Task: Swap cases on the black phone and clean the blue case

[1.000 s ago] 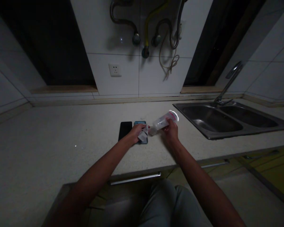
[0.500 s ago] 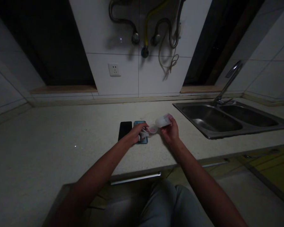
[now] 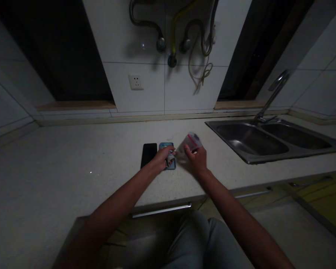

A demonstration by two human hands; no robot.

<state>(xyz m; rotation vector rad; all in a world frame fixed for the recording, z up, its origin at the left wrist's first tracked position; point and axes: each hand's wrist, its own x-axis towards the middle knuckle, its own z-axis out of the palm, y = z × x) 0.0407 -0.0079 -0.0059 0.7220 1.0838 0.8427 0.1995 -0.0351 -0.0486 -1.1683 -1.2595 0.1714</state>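
My right hand [image 3: 196,158] grips a small clear plastic bottle [image 3: 189,142] with pink markings, tipped with its mouth down to the left. My left hand [image 3: 161,158] is closed on a small white wipe [image 3: 171,158] right at the bottle's mouth. Both hands hover over a phone in a blue case [image 3: 167,146] lying flat on the pale countertop [image 3: 72,164]. A black phone [image 3: 148,154] lies just left of it, partly hidden by my left wrist.
A steel double sink [image 3: 271,140] with a tall tap [image 3: 271,95] sits at the right. A wall socket [image 3: 136,82] and hanging hoses [image 3: 184,33] are on the tiled wall behind. A drawer handle [image 3: 160,211] runs below the counter edge.
The bottle has tipped further down and come closer to the wipe. My right hand has moved slightly left toward my left hand.
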